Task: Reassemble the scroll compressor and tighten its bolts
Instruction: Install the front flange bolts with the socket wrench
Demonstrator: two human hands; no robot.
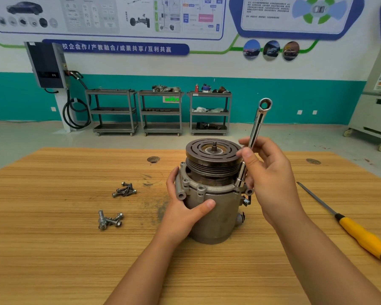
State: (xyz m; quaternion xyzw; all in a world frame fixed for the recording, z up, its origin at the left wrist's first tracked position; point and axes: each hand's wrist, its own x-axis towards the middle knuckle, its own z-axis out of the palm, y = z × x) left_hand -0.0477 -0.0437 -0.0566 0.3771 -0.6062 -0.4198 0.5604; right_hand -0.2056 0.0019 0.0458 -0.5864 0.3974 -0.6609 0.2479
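The grey scroll compressor [216, 212] stands upright on the wooden table [75, 249], its dark grooved pulley [212, 155] on top. My left hand [185, 208] grips the housing from the left, thumb across the front. My right hand [268, 177] holds a shiny ring wrench [256, 126] nearly upright, its lower end set on the flange at the compressor's right rim. Two small heaps of loose bolts lie to the left: dark ones [124, 190] farther back, silver ones [109, 220] nearer.
A yellow-handled screwdriver [352, 227] lies on the table at the right, tip pointing away. Beyond the table stand three grey shelf carts [161, 111] and a wall-mounted charger [46, 64] with its cable. A cabinet on castors sits at the far right.
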